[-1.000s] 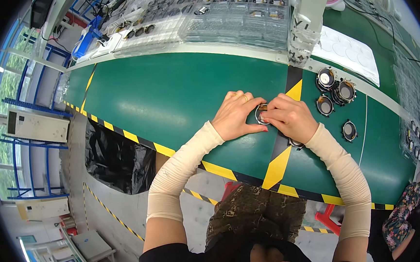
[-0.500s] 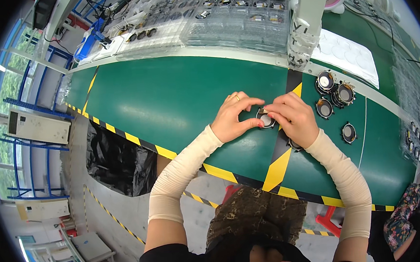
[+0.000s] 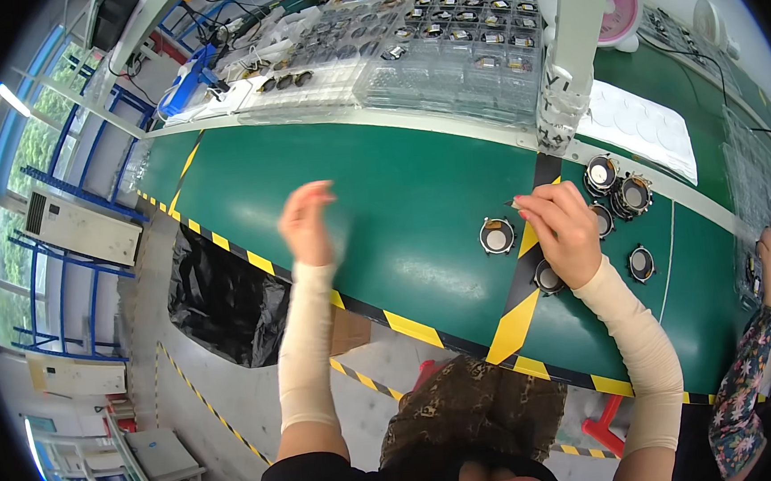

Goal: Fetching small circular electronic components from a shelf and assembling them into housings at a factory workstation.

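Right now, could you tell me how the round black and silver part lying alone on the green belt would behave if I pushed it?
The round black and silver part lies flat and low, so it would probably slide across the smooth green belt rather than tip. Its metal-looking rim suggests it is stiff and fairly heavy for its size. Stood on edge, being round, it might roll.

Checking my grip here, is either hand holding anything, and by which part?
The left hand is raised, blurred, and looks empty. The right hand pinches something thin and pointed at its fingertips; what it is and where it is gripped cannot be told.
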The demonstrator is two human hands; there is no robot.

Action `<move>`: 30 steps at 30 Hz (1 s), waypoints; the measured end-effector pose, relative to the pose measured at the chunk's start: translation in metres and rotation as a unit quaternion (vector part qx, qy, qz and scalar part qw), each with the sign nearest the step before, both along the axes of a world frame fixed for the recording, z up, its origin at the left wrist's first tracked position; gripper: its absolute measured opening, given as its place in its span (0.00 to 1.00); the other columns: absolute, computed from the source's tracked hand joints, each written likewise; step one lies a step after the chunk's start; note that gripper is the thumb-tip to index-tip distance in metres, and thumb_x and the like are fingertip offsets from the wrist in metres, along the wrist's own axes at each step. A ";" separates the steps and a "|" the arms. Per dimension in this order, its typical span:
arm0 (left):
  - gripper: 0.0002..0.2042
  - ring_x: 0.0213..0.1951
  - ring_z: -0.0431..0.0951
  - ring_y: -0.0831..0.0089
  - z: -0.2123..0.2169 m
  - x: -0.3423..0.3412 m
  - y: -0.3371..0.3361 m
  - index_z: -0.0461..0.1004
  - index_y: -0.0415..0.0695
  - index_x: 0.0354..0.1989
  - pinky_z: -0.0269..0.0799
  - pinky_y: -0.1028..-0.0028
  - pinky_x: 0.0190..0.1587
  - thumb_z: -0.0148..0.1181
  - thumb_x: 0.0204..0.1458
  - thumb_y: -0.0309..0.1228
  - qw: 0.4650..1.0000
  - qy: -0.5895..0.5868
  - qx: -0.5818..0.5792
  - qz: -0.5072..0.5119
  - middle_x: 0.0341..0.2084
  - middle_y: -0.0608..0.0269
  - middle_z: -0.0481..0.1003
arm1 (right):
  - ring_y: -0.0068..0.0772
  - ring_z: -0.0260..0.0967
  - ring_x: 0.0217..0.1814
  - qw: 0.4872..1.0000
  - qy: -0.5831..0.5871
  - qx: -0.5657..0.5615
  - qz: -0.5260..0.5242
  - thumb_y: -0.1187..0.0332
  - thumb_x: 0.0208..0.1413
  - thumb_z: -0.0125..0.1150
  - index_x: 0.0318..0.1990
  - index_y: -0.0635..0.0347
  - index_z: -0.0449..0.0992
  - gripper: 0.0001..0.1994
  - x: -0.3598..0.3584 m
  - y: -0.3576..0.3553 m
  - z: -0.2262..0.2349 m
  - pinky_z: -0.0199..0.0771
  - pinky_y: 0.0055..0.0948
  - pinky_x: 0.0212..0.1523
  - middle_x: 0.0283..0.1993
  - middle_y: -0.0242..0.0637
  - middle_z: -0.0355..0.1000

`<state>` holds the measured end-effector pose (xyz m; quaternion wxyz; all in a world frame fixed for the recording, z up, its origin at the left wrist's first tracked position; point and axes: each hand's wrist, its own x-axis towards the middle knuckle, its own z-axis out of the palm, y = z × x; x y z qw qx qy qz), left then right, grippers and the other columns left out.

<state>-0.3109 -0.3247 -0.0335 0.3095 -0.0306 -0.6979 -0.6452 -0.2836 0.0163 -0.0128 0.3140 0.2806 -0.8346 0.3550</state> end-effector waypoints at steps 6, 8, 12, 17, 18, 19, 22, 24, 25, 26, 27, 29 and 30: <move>0.12 0.29 0.71 0.85 -0.050 0.016 -0.249 0.76 0.38 0.46 0.64 0.85 0.31 0.54 0.59 0.30 0.970 -0.021 0.136 0.199 0.31 0.68 0.77 | 0.36 0.67 0.33 1.000 -0.008 -0.019 0.002 0.79 0.43 0.65 0.36 0.61 0.78 0.10 0.003 -0.004 0.008 0.69 0.30 0.30 0.33 0.36 0.69; 0.12 0.29 0.73 0.84 -0.076 0.020 -0.302 0.76 0.39 0.47 0.65 0.86 0.31 0.54 0.59 0.31 0.941 -0.052 0.169 0.289 0.33 0.66 0.79 | 0.37 0.66 0.33 1.000 -0.010 -0.023 -0.001 0.79 0.43 0.65 0.36 0.61 0.78 0.10 0.004 -0.005 0.009 0.68 0.30 0.30 0.33 0.36 0.69; 0.08 0.25 0.77 0.77 -0.120 0.050 -0.397 0.77 0.39 0.42 0.73 0.81 0.26 0.57 0.56 0.27 0.894 -0.091 0.196 0.392 0.30 0.59 0.79 | 0.37 0.66 0.33 0.999 -0.020 -0.036 0.004 0.79 0.44 0.65 0.36 0.61 0.78 0.10 0.015 -0.004 0.013 0.68 0.30 0.30 0.33 0.37 0.70; 0.04 0.20 0.76 0.72 -0.151 0.069 -0.404 0.79 0.38 0.32 0.73 0.78 0.21 0.63 0.51 0.25 0.836 -0.169 0.218 0.474 0.23 0.58 0.78 | 0.36 0.66 0.32 0.999 -0.040 -0.023 0.002 0.80 0.43 0.65 0.36 0.62 0.78 0.10 0.027 0.001 0.012 0.67 0.30 0.30 0.32 0.37 0.70; 0.05 0.20 0.76 0.72 -0.157 0.068 -0.395 0.79 0.37 0.30 0.72 0.78 0.20 0.65 0.50 0.26 0.832 -0.191 0.221 0.472 0.22 0.58 0.77 | 0.36 0.66 0.32 0.999 -0.040 -0.017 -0.001 0.80 0.43 0.65 0.36 0.62 0.78 0.10 0.027 0.001 0.010 0.67 0.30 0.30 0.32 0.37 0.70; 0.08 0.16 0.73 0.74 -0.157 0.069 -0.390 0.80 0.38 0.26 0.68 0.78 0.18 0.69 0.46 0.31 0.826 -0.218 0.211 0.475 0.18 0.58 0.76 | 0.36 0.66 0.32 0.999 -0.040 -0.017 -0.003 0.80 0.43 0.65 0.36 0.62 0.78 0.10 0.027 0.002 0.008 0.67 0.30 0.30 0.32 0.37 0.70; 0.12 0.15 0.71 0.74 -0.172 0.064 -0.380 0.79 0.39 0.24 0.66 0.77 0.16 0.72 0.43 0.36 0.767 -0.344 0.081 0.535 0.17 0.59 0.76 | 0.36 0.66 0.32 0.999 -0.045 -0.008 -0.005 0.80 0.43 0.65 0.36 0.63 0.78 0.10 0.027 0.000 0.004 0.67 0.30 0.30 0.32 0.37 0.70; 0.12 0.14 0.72 0.74 -0.197 0.060 -0.382 0.81 0.41 0.30 0.69 0.75 0.21 0.68 0.47 0.38 0.761 -0.384 0.047 0.521 0.20 0.56 0.77 | 0.36 0.66 0.32 0.999 -0.050 0.007 -0.007 0.80 0.42 0.65 0.36 0.63 0.78 0.10 0.026 -0.004 0.002 0.67 0.30 0.30 0.32 0.37 0.69; 0.10 0.15 0.73 0.73 -0.203 0.064 -0.403 0.80 0.41 0.32 0.71 0.75 0.25 0.65 0.48 0.35 0.762 -0.378 0.142 0.506 0.20 0.56 0.78 | 0.36 0.66 0.32 0.999 -0.051 0.004 0.003 0.80 0.42 0.65 0.36 0.63 0.78 0.11 0.025 -0.008 0.003 0.67 0.30 0.30 0.32 0.37 0.69; 0.08 0.17 0.75 0.72 -0.202 0.072 -0.434 0.80 0.41 0.33 0.73 0.75 0.28 0.63 0.49 0.32 0.759 -0.361 0.230 0.490 0.21 0.55 0.78 | 0.36 0.66 0.32 0.999 -0.051 -0.007 0.016 0.80 0.42 0.65 0.36 0.63 0.78 0.11 0.025 -0.010 0.005 0.67 0.30 0.30 0.32 0.37 0.69; 0.07 0.19 0.78 0.68 -0.163 0.092 -0.496 0.79 0.40 0.35 0.75 0.73 0.27 0.56 0.50 0.25 0.740 -0.367 -0.004 0.563 0.22 0.54 0.78 | 0.36 0.66 0.32 0.997 -0.041 -0.053 0.031 0.80 0.42 0.65 0.36 0.63 0.78 0.11 0.027 0.002 0.011 0.67 0.30 0.30 0.32 0.37 0.69; 0.07 0.20 0.79 0.67 -0.184 0.076 -0.497 0.79 0.39 0.34 0.76 0.71 0.28 0.57 0.51 0.27 0.685 -0.414 -0.177 0.573 0.22 0.55 0.78 | 0.37 0.66 0.33 0.998 -0.040 -0.048 0.025 0.80 0.42 0.65 0.36 0.63 0.78 0.11 0.028 0.009 0.008 0.67 0.30 0.30 0.33 0.37 0.69; 0.07 0.22 0.80 0.65 -0.205 0.069 -0.477 0.80 0.39 0.34 0.76 0.69 0.28 0.59 0.51 0.29 0.604 -0.455 -0.334 0.564 0.21 0.56 0.78 | 0.37 0.66 0.33 0.998 -0.044 -0.030 0.022 0.80 0.42 0.65 0.36 0.63 0.78 0.11 0.026 -0.001 0.006 0.67 0.30 0.30 0.33 0.37 0.69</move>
